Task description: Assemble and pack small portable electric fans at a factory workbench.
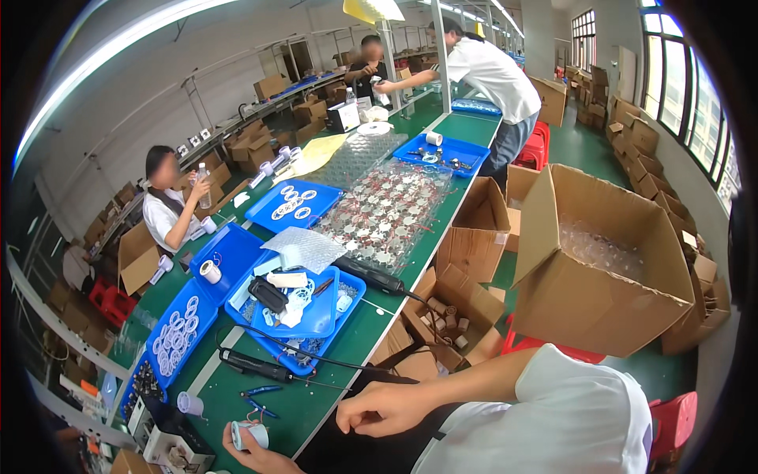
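At the table's near edge, my left hand (267, 460) is closed around a small white cylindrical housing (251, 436) with thin reddish wires at its top. To the right, in front of my body, my right hand (383, 408) has its fingers curled in; anything within them is hidden. Beyond the housing lie blue-handled cutters (261, 390) and a black corded electric screwdriver (254, 365). Another white cylinder (189, 404) rests on the green tabletop left of the cutters.
Blue trays hold white rings (175, 336), loose parts and tools. A second black corded tool (369, 275) lies near clear packaging filled with white discs (387, 209). Open cardboard boxes (608, 284) stand right of the table. Other people (489, 75) are around the table's far and left sides.
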{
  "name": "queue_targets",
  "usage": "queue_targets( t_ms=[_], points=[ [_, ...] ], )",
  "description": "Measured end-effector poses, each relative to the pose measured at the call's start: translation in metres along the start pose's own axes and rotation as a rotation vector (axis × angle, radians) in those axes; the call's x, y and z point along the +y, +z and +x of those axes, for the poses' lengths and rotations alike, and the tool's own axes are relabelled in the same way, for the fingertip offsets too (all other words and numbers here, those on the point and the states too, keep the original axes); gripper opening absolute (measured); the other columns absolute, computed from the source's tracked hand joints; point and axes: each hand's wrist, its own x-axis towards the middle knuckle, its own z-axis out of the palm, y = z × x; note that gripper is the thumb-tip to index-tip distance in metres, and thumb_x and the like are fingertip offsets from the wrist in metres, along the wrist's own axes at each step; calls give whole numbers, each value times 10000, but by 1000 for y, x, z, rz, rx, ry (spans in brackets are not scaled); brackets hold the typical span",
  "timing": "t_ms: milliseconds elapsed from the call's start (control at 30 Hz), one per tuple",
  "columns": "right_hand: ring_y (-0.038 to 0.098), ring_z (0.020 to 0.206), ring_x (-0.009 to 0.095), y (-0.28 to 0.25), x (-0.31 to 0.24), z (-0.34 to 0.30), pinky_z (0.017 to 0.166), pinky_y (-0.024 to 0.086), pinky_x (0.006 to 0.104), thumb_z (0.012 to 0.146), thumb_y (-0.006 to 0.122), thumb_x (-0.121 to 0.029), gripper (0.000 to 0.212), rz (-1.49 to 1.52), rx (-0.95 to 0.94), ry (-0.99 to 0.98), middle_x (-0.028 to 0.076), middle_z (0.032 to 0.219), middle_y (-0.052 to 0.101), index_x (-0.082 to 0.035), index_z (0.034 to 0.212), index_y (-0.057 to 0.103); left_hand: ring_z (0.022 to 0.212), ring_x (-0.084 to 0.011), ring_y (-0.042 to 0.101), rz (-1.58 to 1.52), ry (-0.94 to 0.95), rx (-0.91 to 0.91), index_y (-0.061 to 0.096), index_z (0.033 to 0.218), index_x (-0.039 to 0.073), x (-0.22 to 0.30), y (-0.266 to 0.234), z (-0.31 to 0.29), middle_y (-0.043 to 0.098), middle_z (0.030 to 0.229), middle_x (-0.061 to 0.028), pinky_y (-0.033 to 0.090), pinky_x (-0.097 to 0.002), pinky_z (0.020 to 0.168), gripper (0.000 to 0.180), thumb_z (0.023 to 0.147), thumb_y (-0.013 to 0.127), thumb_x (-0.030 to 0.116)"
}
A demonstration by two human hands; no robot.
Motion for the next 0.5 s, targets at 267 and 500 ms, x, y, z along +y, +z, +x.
queue_targets(
  t_ms=[267, 500],
  points=[
    [544, 636, 146, -14, 24, -37, 621, 419, 318, 1025, 626, -123, 105, -24, 137, 188, 41, 708, 596, -40, 1088, 615, 929, -209, 649, -40, -105, -51, 567, 1303, 23, -7, -9, 1, 656, 1071, -141, 522, -317, 746, 336, 1042, 610, 231],
    [522, 649, 143, -19, 37, -51, 624, 419, 323, 1057, 591, -210, 194, 11, 263, 154, 37, 729, 585, -32, 985, 619, 1012, -308, 635, 166, 23, -15, 615, 1256, -84, 7, -4, -6, 647, 1163, -219, 530, -408, 886, 456, 996, 690, 283]
  ],
)
